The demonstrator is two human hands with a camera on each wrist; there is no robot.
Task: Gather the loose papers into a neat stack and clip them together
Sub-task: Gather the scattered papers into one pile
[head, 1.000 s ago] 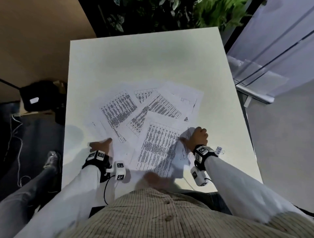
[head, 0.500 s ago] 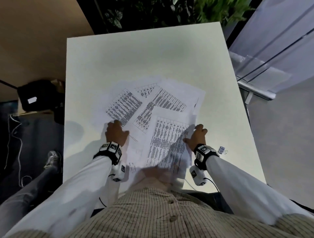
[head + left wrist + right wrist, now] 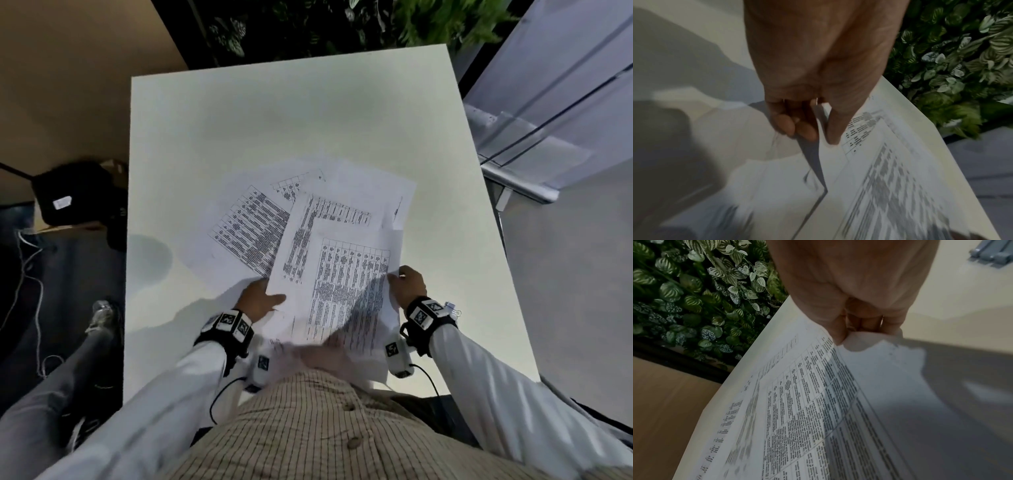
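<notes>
Loosely fanned on the near half of the counter, the thin, floppy papers are pinched at their side edges by the left hand and right hand, where squaring seems easiest.

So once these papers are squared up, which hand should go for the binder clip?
Probably the right hand. The binder clip lies on the table right beside that wrist, while the left hand sits across the papers, pinching their opposite edge.
</notes>
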